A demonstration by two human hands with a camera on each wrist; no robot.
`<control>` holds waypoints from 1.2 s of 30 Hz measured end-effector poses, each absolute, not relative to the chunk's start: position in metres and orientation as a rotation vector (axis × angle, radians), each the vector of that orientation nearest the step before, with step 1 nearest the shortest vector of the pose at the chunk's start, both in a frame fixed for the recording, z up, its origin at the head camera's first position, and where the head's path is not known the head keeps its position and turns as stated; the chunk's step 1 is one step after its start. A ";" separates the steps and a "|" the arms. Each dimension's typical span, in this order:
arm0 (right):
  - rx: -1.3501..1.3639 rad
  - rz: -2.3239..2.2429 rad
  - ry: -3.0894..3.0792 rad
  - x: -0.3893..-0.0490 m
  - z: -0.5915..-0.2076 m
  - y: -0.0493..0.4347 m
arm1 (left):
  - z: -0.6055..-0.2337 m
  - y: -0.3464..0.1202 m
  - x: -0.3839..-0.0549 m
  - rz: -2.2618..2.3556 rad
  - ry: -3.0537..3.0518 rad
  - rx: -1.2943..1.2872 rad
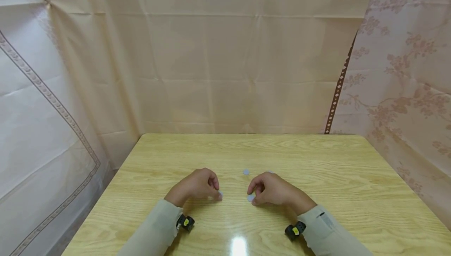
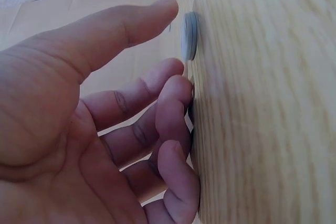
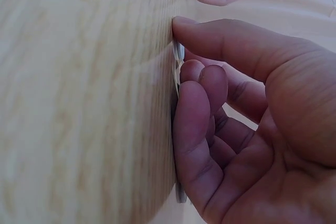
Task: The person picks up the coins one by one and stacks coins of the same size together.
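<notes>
On the wooden table, my left hand is beside a small pale grey round disc, which has a layered edge. In the left wrist view the thumb and index fingertip stand on either side of this disc with a gap, the other fingers loosely bent. My right hand pinches another pale disc between thumb and index finger, low at the tabletop; its face shows between the fingertips. Part of that disc is hidden by fingers in the right wrist view.
A third pale disc lies farther back between the hands. Another disc shows partly behind the right hand. Beyond the far edge of the table hangs a beige curtain, with patterned cloth at the right.
</notes>
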State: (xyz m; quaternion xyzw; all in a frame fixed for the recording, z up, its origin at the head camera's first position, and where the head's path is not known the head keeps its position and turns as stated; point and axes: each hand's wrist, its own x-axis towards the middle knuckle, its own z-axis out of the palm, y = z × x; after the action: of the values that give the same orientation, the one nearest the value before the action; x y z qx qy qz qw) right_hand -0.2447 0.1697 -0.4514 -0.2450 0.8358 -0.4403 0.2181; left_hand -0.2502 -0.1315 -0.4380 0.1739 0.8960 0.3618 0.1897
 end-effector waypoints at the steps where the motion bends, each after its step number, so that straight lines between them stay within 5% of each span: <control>1: -0.682 -1.217 2.318 -0.245 -0.452 0.169 | -0.438 -0.131 -0.250 1.024 2.521 0.485; 26: -0.660 -1.202 2.318 -0.248 -0.454 0.172 | -0.397 -0.067 -0.290 1.232 2.710 0.569; 36: -0.666 -1.192 2.320 -0.251 -0.457 0.174 | -0.416 -0.053 -0.293 1.225 2.719 0.556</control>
State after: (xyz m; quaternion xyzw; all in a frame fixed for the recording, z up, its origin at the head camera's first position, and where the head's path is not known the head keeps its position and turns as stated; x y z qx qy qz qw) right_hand -0.2505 0.1740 -0.4573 -0.2412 0.8401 -0.4317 0.2228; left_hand -0.2929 -0.0528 -0.4156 0.1829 0.8950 0.4032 0.0538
